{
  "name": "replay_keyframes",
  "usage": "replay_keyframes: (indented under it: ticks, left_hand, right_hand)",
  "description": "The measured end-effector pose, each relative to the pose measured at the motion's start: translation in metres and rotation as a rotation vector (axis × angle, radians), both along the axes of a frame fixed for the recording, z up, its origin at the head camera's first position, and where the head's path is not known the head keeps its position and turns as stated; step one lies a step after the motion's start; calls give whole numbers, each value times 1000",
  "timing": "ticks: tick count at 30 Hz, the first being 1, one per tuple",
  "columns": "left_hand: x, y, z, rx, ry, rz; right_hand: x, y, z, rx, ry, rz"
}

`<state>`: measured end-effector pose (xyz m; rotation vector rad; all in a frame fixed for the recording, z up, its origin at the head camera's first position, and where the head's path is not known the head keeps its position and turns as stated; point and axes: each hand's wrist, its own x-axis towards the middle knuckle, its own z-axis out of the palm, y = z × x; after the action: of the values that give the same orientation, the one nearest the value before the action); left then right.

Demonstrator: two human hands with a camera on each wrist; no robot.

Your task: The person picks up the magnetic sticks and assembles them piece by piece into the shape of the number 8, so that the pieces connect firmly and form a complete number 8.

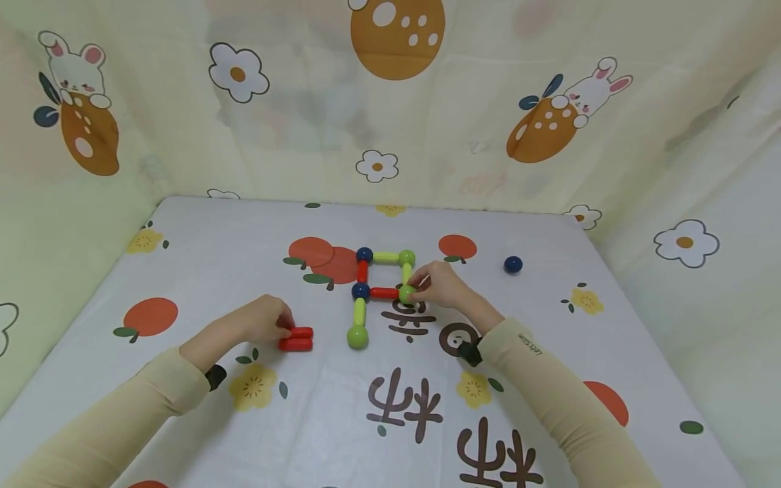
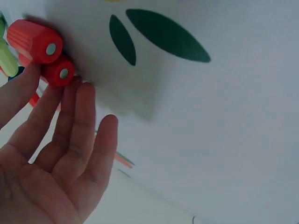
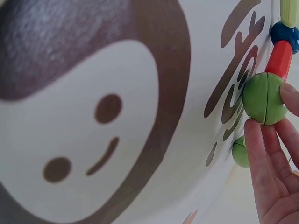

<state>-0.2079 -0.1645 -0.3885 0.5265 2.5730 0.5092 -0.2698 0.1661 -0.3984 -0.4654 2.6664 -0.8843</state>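
A frame of balls and magnetic rods lies mid-table in the head view. Its four-sided part has blue balls (image 1: 361,291) at the left corners and green balls at the right ones, joined by red rods (image 1: 384,293) and light green rods (image 1: 386,257). Another light green rod (image 1: 359,312) runs nearer from it to a green ball (image 1: 357,337). My right hand (image 1: 444,285) pinches the near-right green ball (image 3: 265,99) between thumb and fingers. To the left, my left hand (image 1: 266,320) pinches the farther of two side-by-side red magnetic rods (image 2: 64,72); the nearer one (image 1: 297,345) touches it.
A loose blue ball (image 1: 513,264) sits at the right, beyond my right hand. The printed white cloth (image 1: 232,230) covers the table, and patterned curtains (image 1: 305,149) rise at its back and sides.
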Motion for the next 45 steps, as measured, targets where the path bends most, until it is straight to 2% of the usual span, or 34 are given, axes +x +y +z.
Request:
replay_keyframes:
  ticks: [5,15,19,28,35,39,45]
  left_hand:
    - [0,-1,1,-1,23,3]
    - [-4,5,1,124,114,-37]
    - [-6,13,3,147,148,-33]
    - [-7,50,7,200,186,-80]
    - [-4,87,11,189,195,-91]
    - [-4,102,8,167,210,-99]
    - [-3,114,-1,134,192,-132]
  right_hand:
    - [0,-1,0,4,2,-5]
    - [0,0,0,-8,-2,-5]
    - [0,-1,0,-10,4,0]
    - [1,-1,2,-5,-4,-9]
    - [1,-1,0,-2,4,-2]
    - [2,-1,1,-5,2,0]
    - [2,-1,2,-7,-8,-11]
